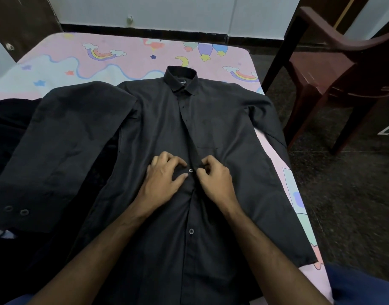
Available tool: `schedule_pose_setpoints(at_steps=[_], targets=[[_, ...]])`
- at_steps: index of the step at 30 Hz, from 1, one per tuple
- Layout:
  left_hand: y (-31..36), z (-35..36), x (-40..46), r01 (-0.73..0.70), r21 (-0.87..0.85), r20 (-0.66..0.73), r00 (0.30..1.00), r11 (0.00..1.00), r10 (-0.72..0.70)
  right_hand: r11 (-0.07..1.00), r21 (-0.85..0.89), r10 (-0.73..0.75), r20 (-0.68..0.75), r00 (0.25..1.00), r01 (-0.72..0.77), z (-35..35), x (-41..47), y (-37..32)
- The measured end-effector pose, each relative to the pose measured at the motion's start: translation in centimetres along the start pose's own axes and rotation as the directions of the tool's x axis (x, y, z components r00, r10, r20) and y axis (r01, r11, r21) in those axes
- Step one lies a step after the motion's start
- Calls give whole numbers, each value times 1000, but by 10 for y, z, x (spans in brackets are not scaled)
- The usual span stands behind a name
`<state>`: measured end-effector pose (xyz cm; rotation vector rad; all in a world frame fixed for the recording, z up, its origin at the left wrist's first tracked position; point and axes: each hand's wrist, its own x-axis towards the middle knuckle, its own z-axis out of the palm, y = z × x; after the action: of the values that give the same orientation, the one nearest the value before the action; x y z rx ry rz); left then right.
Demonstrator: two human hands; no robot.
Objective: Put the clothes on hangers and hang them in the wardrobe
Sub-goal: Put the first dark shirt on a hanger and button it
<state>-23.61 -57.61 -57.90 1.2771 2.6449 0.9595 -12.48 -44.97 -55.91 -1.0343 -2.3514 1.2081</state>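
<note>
The black long-sleeved cotton shirt (167, 139) lay flat and face up on the pink bed sheet with rainbows, stars and moons (127, 56). Its collar (181, 79) pointed to the far edge of the bed, and its lower part reached the near edge. One sleeve (57, 139) was spread toward the left edge of the bed, and its cuff with two round buttons (16, 210) lay near the left side. The other sleeve (275, 150) ran along the right edge of the bed, partly over it.

Both hands were on the middle of the shirt front, at the button line. The left hand (164, 172) had its fingers curled and pinched the cloth just left of a small dark button (190, 170). The right hand (213, 175) also had curled fingers and pinched the cloth strip just right of the same button. The two hands were close together, with the button between them. One more button (191, 231) was visible lower on the front, nearer to the person.

Another dark garment (10, 128) lay under the left sleeve at the left edge of the bed; I could not tell what kind it was. A dark red plastic chair (334, 69) stood on the dark floor (343, 194) beside the far right corner of the bed
</note>
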Motion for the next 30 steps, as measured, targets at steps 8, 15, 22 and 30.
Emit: schedule_pose_setpoints(at_steps=[8,15,22,30], targets=[[11,4,4,59,-51,-9,998,997,-59,890,436,106,92,990,-136,-11,9,9],[17,-2,15,289,-442,103,957,849,-272,848,514,61,146,987,-129,-11,11,15],[22,-6,10,425,-693,247,899,583,-361,919,389,67,15,998,-67,6,5,12],[17,-2,11,461,-729,293,878,506,-378,947,304,108,19,994,-109,11,8,11]])
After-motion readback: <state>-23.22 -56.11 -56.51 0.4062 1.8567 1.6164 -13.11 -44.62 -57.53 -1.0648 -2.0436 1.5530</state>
